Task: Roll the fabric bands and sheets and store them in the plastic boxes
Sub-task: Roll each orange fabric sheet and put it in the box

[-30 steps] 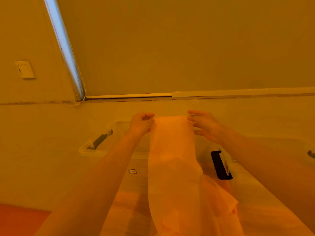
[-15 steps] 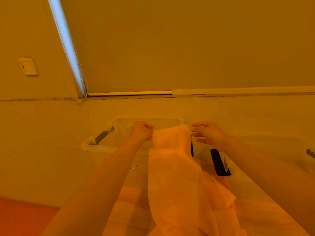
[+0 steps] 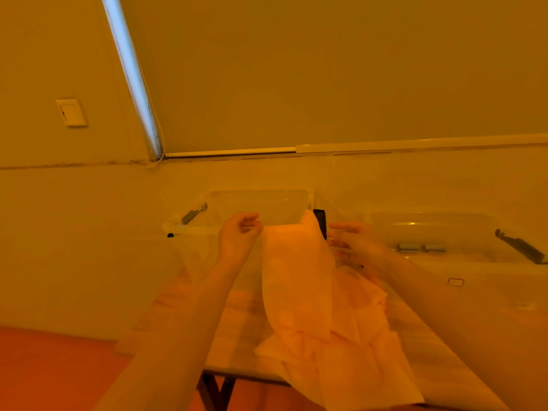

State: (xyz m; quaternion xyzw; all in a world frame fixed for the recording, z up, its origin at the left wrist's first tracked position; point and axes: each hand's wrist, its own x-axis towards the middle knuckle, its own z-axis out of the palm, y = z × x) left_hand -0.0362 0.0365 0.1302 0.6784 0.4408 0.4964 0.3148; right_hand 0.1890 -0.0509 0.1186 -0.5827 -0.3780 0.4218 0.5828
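A pale, thin fabric sheet [image 3: 296,277] hangs from my raised hands and piles in loose folds on the wooden table [image 3: 237,327]. My left hand [image 3: 238,237] pinches its top left corner. My right hand [image 3: 354,243] holds the right edge with nearly straight fingers, and the sheet's top right corner sticks up free above them. Behind the sheet stand two clear plastic boxes without lids: the left box [image 3: 192,228] and the right box [image 3: 444,229]. No fabric shows inside either box.
Black latches sit on the boxes: one between them [image 3: 320,222], one at the right box's far end [image 3: 522,247]. A table leg [image 3: 213,390] shows below the front edge. The wall has a switch plate [image 3: 71,112] and a blind cord [image 3: 157,137].
Both hands have lowered the sheet's top edge toward the boxes. The top right corner has slipped up free of my right fingers. The view has tilted down.
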